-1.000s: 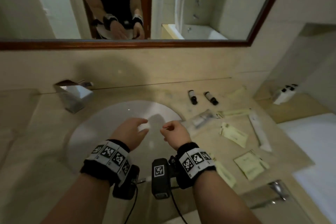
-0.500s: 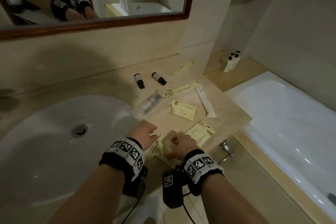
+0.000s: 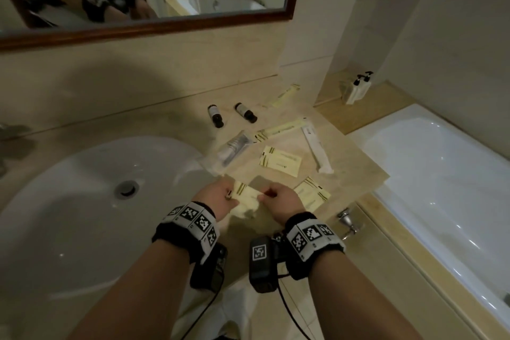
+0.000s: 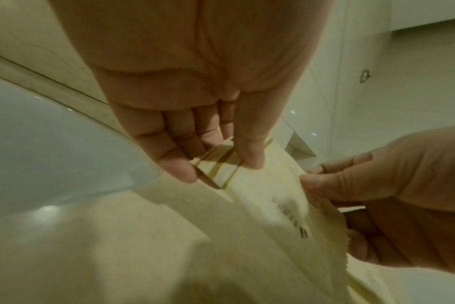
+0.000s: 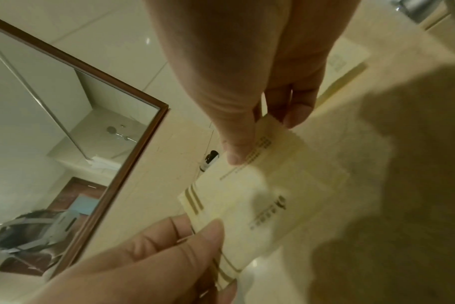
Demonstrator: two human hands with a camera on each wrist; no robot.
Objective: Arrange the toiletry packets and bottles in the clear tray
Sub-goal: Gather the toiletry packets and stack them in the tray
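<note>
Both hands now lift one packet off the worktop

Left hand (image 3: 214,197) and right hand (image 3: 278,201) pinch opposite ends of a flat, pale-yellow paper packet (image 3: 247,197), raised above the glossy beige worktop (image 3: 353,171).

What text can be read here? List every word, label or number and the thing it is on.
No text can be read.
Held yellow packet: dark print, too blurred.
Yellow packets on the counter: print too small.
Two dark bottles: pale labels, unreadable.
Wristbands: square black-and-white code markers only, no words.

Beige counter (image 3: 325,174) bears packets (image 3: 280,163), two bottles (image 3: 215,116).
</note>
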